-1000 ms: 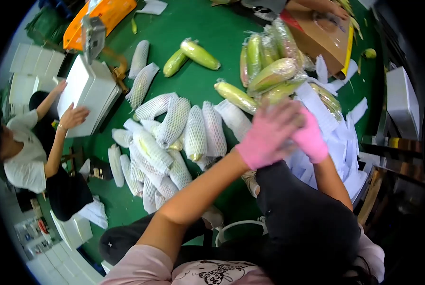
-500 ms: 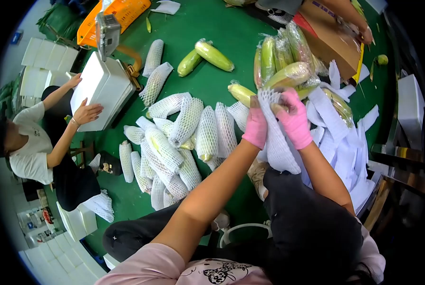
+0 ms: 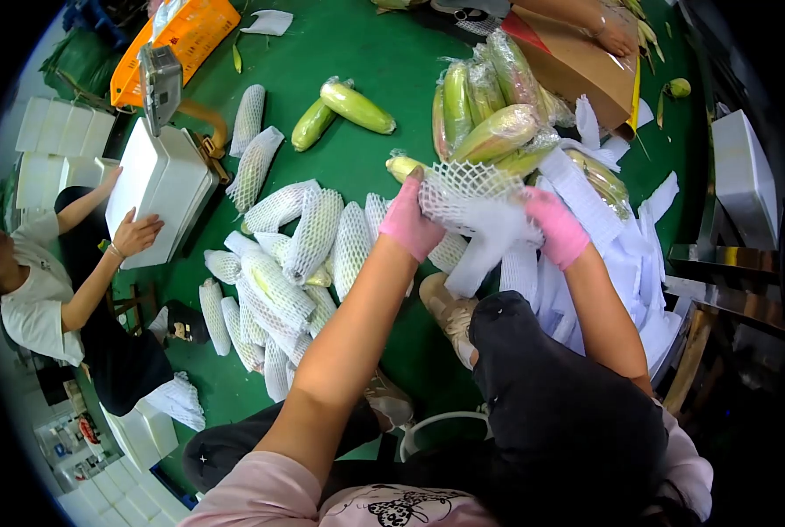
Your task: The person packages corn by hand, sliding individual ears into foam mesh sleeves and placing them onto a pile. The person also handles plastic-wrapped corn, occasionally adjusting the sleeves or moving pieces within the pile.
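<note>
Risk, larger: the mesh may tear if it is pulled any wider across its mouth.
Risk, lesser: an edge could slip off a glove and spring shut.
Green floor: carries netted cobs and film-wrapped corn.
Foam net sleeve: white diamond mesh, mouth stretched wide, tail hanging limp. Held in the air above the person's knee, near the film-wrapped corn.
Left hand: pink glove, clamped on the sleeve's left edge.
Right hand: pink glove, clamped on its right edge.
</note>
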{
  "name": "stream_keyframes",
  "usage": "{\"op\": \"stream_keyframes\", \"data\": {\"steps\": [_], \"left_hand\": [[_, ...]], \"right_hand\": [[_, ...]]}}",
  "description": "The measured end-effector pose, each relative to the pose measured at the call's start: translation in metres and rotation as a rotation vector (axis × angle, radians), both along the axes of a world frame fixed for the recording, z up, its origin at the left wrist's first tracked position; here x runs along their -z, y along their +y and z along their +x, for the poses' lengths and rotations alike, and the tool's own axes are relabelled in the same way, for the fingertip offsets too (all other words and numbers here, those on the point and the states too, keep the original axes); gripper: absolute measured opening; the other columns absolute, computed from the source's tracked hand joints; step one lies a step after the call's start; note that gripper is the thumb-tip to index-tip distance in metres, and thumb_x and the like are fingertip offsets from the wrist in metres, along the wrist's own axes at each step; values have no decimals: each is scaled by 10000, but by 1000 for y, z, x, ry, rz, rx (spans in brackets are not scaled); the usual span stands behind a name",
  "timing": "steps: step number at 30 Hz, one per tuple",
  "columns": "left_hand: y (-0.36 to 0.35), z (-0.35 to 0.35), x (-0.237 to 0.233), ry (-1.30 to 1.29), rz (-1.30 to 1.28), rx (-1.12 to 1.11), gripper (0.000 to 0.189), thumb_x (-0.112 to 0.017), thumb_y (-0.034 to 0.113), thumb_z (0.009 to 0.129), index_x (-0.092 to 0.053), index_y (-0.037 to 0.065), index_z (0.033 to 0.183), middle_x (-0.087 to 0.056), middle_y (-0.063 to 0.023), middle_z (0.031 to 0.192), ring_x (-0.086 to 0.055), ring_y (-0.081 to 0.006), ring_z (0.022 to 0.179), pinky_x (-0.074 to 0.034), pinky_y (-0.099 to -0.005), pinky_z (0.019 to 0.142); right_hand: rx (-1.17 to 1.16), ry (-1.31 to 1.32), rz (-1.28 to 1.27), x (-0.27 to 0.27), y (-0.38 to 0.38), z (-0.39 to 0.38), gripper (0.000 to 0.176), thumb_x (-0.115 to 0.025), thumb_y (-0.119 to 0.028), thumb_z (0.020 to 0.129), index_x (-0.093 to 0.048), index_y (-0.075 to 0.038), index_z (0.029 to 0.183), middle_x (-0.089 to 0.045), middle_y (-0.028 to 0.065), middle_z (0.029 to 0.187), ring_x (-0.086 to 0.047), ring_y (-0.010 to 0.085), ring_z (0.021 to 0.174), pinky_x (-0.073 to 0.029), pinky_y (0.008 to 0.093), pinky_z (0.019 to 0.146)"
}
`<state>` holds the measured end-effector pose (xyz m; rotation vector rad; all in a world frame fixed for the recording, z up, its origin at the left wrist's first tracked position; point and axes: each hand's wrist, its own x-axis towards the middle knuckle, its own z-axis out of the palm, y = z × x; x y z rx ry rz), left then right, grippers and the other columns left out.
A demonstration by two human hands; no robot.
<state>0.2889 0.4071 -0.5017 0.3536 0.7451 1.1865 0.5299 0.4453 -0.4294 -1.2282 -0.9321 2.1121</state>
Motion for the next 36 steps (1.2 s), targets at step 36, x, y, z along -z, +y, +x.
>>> {"op": "stream_keyframes", "data": {"steps": [36], "left_hand": [[-76, 11, -57, -345, -103, -21, 434, -494, 412, 916, -559, 90, 1200, -605, -122, 1171, -572, -286, 1058, -453, -408, 955]], "right_hand": [[238, 104, 528, -94, -76, -93, 392, -610, -340, 922, -589, 27, 1059, -601, 22, 912, -528, 88, 814, -432, 237, 747]]}}
